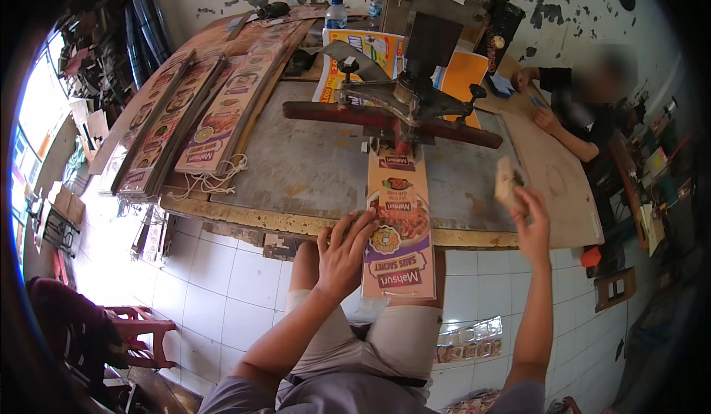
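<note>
A long printed cardboard strip [401,192], orange-brown with food pictures and a purple band, lies lengthwise under a metal press [404,110] and juts over the table's near edge above my lap. My left hand [346,249] rests on the strip's left edge, fingers stretched out and slightly spread. Off to the right, above the table's near edge, my right hand [531,225] is closed around a small tan block [506,184] that looks wooden. The press's dark red bar crosses over the strip's far part and hides its end.
Stacks of similar strips [215,132] with white strings lie on the table's left. Behind the press are printed sheets [370,47] and water bottles [335,14]. Another person [585,103] sits at the right side. A red stool [144,336] stands lower left.
</note>
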{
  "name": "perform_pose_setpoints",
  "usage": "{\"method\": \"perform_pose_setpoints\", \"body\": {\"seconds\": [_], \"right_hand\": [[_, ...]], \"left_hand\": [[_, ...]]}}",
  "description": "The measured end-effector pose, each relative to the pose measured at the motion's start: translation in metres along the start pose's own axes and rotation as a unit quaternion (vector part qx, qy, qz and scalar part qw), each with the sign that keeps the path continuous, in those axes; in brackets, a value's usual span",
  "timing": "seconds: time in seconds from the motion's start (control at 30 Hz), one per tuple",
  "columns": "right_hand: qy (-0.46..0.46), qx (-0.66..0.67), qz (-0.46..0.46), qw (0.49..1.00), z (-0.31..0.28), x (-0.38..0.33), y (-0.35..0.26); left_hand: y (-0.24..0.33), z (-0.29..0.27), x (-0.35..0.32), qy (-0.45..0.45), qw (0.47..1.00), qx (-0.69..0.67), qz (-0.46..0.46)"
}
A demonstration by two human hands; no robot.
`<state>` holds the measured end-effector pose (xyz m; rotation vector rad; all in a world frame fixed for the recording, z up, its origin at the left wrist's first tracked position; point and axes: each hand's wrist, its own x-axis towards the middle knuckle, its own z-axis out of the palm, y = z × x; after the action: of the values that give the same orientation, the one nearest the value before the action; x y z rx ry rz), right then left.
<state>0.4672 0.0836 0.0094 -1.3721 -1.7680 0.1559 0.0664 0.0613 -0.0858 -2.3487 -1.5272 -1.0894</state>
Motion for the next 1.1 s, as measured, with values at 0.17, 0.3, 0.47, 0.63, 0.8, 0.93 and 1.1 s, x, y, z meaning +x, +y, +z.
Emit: {"method": "perform_pose_setpoints", "body": {"seconds": [0.17, 0.3, 0.47, 0.63, 0.8, 0.93, 1.1], "right_hand": [[-0.1, 0.045, -0.113, 0.988, 0.032, -0.037, -0.099], [-0.142, 0.061, -0.176, 0.972, 0.069, -0.031, -0.14], [-0.139, 0.043, -0.187, 0.972, 0.112, -0.005, -0.139], [-0.14, 0.056, -0.152, 0.977, 0.146, 0.035, -0.119], [-0.138, 0.036, -0.16, 0.977, 0.16, 0.061, -0.104], [-0.122, 0.019, -0.185, 0.975, 0.167, 0.072, -0.094], [-0.13, 0.036, -0.177, 0.975, 0.17, 0.072, -0.087]], "left_hand": [[-0.002, 0.004, -0.003, 0.01, 1.0, -0.012, 0.009], [-0.004, 0.004, -0.005, 0.018, 1.0, 0.003, 0.014], [-0.001, 0.005, -0.004, 0.024, 0.999, -0.027, 0.007], [-0.002, 0.0, -0.003, 0.018, 0.999, -0.045, 0.003], [-0.005, 0.0, -0.002, 0.02, 0.999, -0.044, 0.009], [-0.006, 0.003, 0.0, 0.029, 0.999, -0.038, 0.01], [-0.003, 0.004, 0.002, 0.023, 0.999, -0.037, 0.001]]}}
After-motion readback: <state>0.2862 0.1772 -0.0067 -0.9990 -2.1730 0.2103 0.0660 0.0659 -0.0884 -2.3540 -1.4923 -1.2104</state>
